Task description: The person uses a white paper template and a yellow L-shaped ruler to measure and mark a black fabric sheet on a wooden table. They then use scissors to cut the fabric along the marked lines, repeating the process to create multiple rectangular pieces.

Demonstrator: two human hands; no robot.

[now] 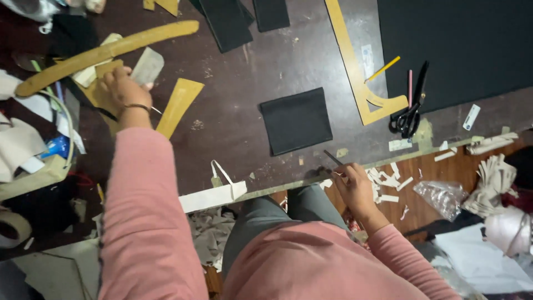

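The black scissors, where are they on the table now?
In the head view the black scissors lie at the right of the dark table, beside the yellow curved ruler and at the edge of the large black fabric sheet.

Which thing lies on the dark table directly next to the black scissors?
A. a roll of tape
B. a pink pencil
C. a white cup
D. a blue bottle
B: the pink pencil lies upright in the picture just left of the black scissors, on the dark table, far from both hands.
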